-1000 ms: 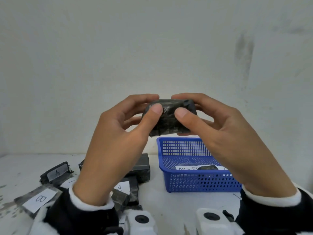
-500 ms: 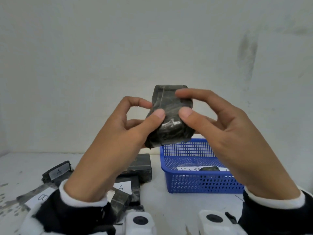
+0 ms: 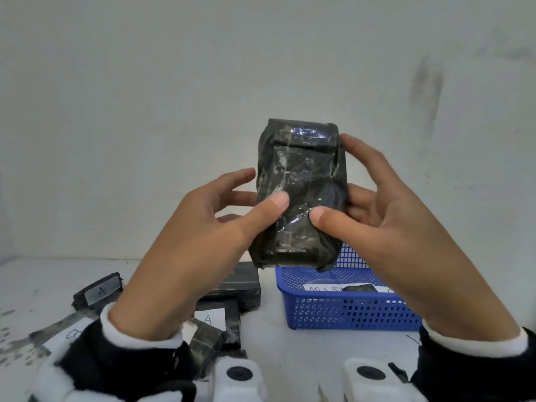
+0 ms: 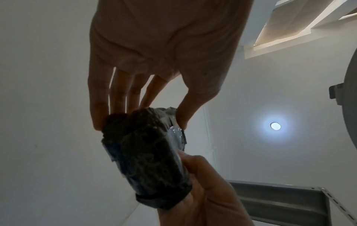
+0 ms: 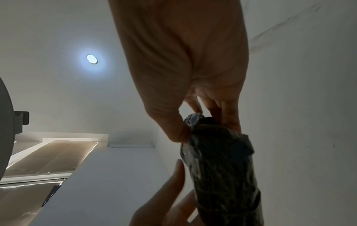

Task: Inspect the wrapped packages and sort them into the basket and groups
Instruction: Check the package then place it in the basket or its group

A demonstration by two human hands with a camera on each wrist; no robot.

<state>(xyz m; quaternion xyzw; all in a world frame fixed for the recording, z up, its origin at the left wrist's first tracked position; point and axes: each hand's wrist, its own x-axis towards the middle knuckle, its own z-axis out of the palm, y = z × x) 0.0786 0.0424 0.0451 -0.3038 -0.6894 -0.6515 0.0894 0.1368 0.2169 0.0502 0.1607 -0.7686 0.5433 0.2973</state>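
Note:
I hold a black plastic-wrapped package (image 3: 300, 195) upright in front of me, its broad glossy face toward me. My left hand (image 3: 220, 227) pinches its left side, thumb on the front and fingers behind. My right hand (image 3: 374, 216) grips the right side, thumb on the front, fingers curled round the back edge. The left wrist view has the package (image 4: 148, 154) seen from below, and so does the right wrist view (image 5: 222, 162). A blue mesh basket (image 3: 348, 311) stands on the table below the package, with a labelled package inside.
Several black wrapped packages lie on the white table at lower left: two bearing an "A" label (image 3: 100, 291) (image 3: 210, 319), one plain (image 3: 235, 285), another with a white label (image 3: 68, 333). A white wall stands close behind.
The package has been turned from lying flat between my fingertips to standing upright, and raised. Its broad face now points at me. Both hands kept hold, shifting lower on its sides.

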